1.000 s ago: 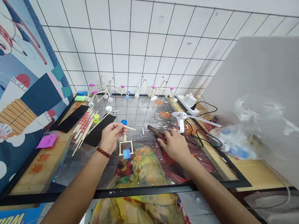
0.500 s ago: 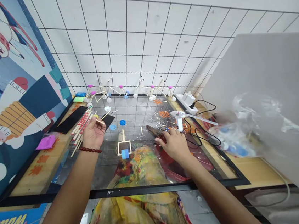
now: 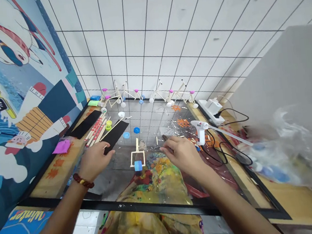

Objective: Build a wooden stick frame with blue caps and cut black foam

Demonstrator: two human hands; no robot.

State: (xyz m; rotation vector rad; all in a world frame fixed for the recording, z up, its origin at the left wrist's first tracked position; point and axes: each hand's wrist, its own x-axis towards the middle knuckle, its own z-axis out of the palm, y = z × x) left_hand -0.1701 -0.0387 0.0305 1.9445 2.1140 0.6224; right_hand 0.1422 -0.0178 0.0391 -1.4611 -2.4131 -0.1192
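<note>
My left hand (image 3: 95,161), with a beaded bracelet on the wrist, is closed at the near end of a black strip (image 3: 117,135). A small pale end of a wooden stick shows at its fingertips; the rest is hidden. My right hand (image 3: 182,152) has its fingers curled around a dark, narrow tool (image 3: 164,137), of which only the tip shows. Between the hands lies a square stick frame (image 3: 132,159) with a blue block (image 3: 138,165) at its near side. A white glue gun (image 3: 201,131) stands just beyond my right hand.
Several wooden sticks (image 3: 95,132) and yellow pots (image 3: 108,125) lie at the left. Blue caps (image 3: 136,130) rest mid-table. Stick models with pink and white parts (image 3: 170,97) line the back. A power strip (image 3: 211,109), black cable (image 3: 224,154) and plastic bag (image 3: 273,168) are at right.
The view has turned, shifting the scene rightward. My left hand has come down and nearer to me, uncovering the yellow pots. My right hand has moved left and closed around the dark tool.
</note>
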